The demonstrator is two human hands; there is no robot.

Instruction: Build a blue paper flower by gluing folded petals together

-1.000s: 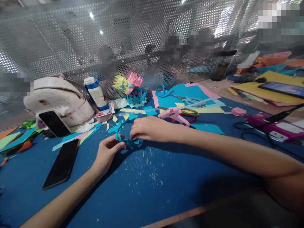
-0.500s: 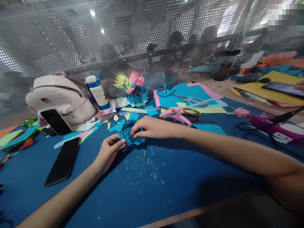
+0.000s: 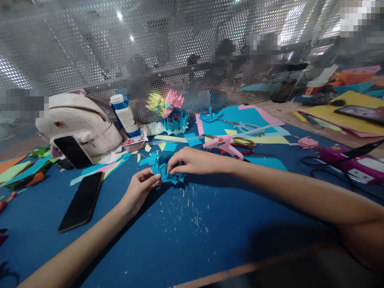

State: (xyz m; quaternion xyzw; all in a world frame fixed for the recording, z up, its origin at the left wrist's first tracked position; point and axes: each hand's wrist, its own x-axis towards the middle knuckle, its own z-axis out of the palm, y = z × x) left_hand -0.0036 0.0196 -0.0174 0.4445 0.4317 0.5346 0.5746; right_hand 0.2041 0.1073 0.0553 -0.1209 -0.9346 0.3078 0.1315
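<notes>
A blue folded-paper flower (image 3: 162, 167) with pointed petals is held just above the blue table (image 3: 180, 248). My left hand (image 3: 140, 187) grips its left lower edge, thumb on the near side. The fingers of my right hand (image 3: 187, 161) are bent down and closed on its right inner petals; their tips are partly hidden. Behind the flower lie small blue and yellow paper pieces (image 3: 169, 147). A pink glue gun (image 3: 223, 145) rests beyond my right wrist, beside scissors with red and olive handles (image 3: 244, 141).
At the back stand a finished paper flower arrangement (image 3: 175, 120), a white-and-blue bottle (image 3: 124, 116) and a pale backpack (image 3: 81, 124). A black phone (image 3: 81, 202) lies left. To the right are a purple power strip (image 3: 348, 162) with cables and blue sheets (image 3: 252, 120).
The whole view has shifted slightly. Both hands keep their hold on the blue flower, which appears tilted a little differently.
</notes>
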